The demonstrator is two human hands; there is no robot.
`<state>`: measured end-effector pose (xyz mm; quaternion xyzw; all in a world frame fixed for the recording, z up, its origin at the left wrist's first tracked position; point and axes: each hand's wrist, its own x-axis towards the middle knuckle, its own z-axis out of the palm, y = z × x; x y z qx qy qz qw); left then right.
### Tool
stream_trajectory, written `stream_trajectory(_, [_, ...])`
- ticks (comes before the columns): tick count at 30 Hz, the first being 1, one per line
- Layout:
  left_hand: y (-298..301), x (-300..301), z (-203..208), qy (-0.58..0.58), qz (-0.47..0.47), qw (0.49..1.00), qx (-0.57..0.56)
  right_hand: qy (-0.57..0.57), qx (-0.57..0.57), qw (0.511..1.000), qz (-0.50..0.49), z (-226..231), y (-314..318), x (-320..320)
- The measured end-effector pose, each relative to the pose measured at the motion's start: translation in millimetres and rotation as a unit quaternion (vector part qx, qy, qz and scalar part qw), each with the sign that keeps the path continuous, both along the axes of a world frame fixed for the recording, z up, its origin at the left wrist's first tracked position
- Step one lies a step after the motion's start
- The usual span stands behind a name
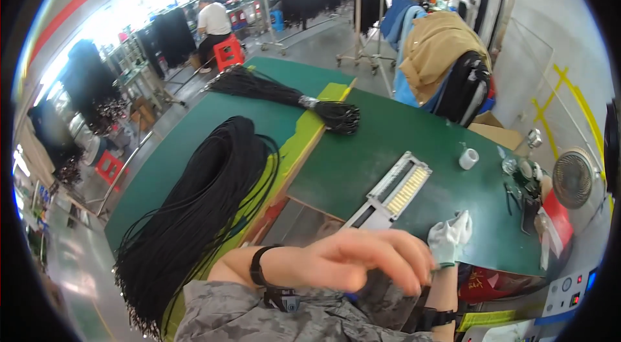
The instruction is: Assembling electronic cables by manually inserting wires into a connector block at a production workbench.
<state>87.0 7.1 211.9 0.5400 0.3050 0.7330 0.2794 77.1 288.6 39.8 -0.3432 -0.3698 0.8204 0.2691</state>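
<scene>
The table (427, 125) before you has a green top in two parts, with a yellow-green strip (301, 140) along the seam, and the front edge of its right part runs just before your hands. On the left part, the large black cord bundle (174, 225) covers much of the surface, and its loose ends reach to the left edge, near the corner. The smaller black bundle (265, 90) lies farther away, across the strip, with its thick end upon the right part. Near your hands, the long metal fixture (407, 188) with rows of brass-coloured pieces lies aslant; its near end comes to the front edge, and your left hand partly hides this place. Your left hand (365, 255) is bare, raised over the front edge, with bent fingers toward your right wrist; I cannot tell if its grip is closed on the cuff. Your right hand (445, 242) wears a white glove (458, 231) and is by the front edge; the state of its grip I cannot tell. Between the fixture and the pliers (511, 200) at right, a wide stretch of green gives room for moving sideways, with the small white roll (469, 159) standing at its far side.
</scene>
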Motion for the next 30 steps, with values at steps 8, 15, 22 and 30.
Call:
stream_trajectory(8, [22,10,46,-0.011,-0.206,0.962,0.18,0.068,0.24,0.965,0.08,-62,34,-5])
stream_trajectory(15, [7,45,53,-0.295,-0.264,0.907,0.141,0.066,0.144,0.98,0.117,-50,27,4])
stream_trajectory(22, [1,56,59,-0.324,-0.342,0.851,0.23,0.032,0.169,0.982,0.074,-75,40,-4])
stream_trajectory(30, [-13,3,58,0.142,0.133,0.96,0.202,-0.005,0.171,0.982,0.081,-42,19,1])
